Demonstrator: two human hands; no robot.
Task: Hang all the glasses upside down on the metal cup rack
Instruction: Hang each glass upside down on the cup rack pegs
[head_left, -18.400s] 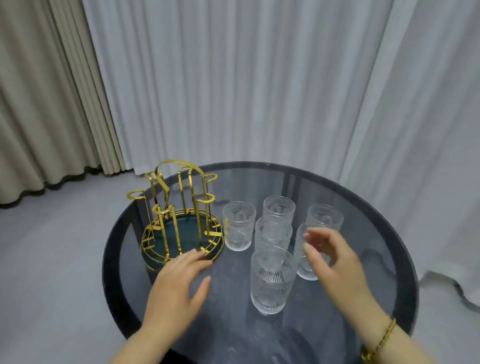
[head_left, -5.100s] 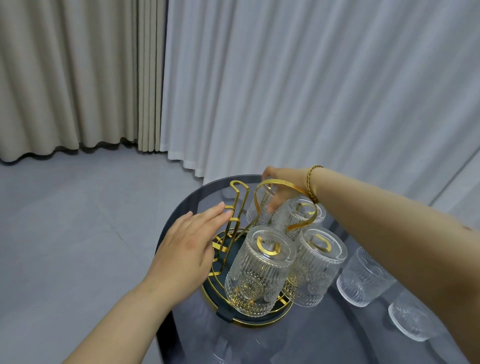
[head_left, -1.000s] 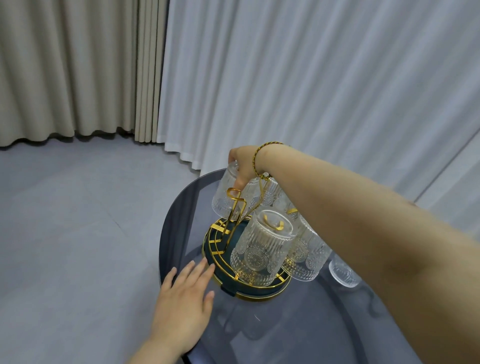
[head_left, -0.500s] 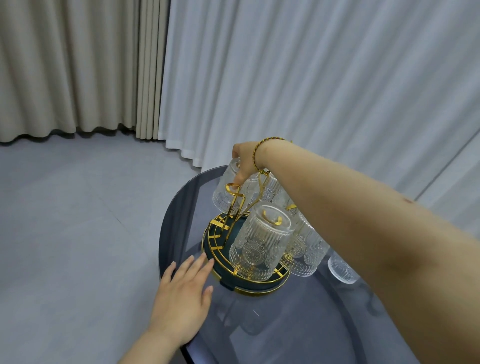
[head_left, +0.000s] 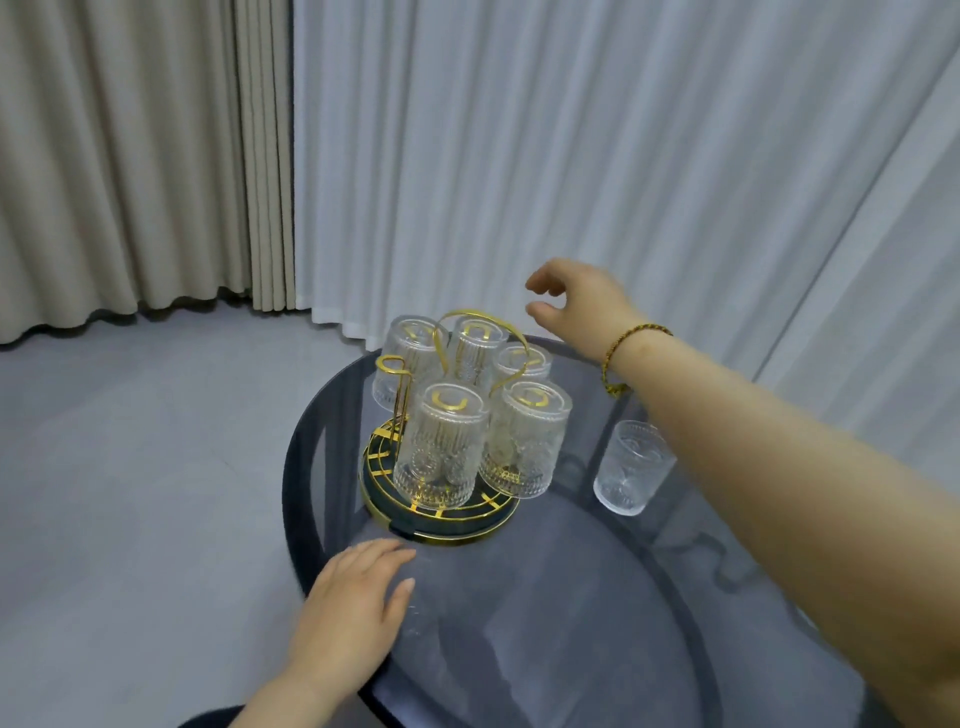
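Five glasses hang upside down on the gold cup rack (head_left: 397, 410). My right hand (head_left: 582, 306) floats above, fingers apart, holding nothing. My left hand (head_left: 350, 608) lies flat on the round glass table (head_left: 545, 623), fingers spread. One glass (head_left: 631, 466) stands alone.

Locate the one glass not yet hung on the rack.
The upright glass stands on the table, right of the gold rack, beside the right forearm.

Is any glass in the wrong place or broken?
Nothing looks broken. One glass stands right way up on the table, right of the rack, while five hang upside down on it. One peg at the rack's left is bare.
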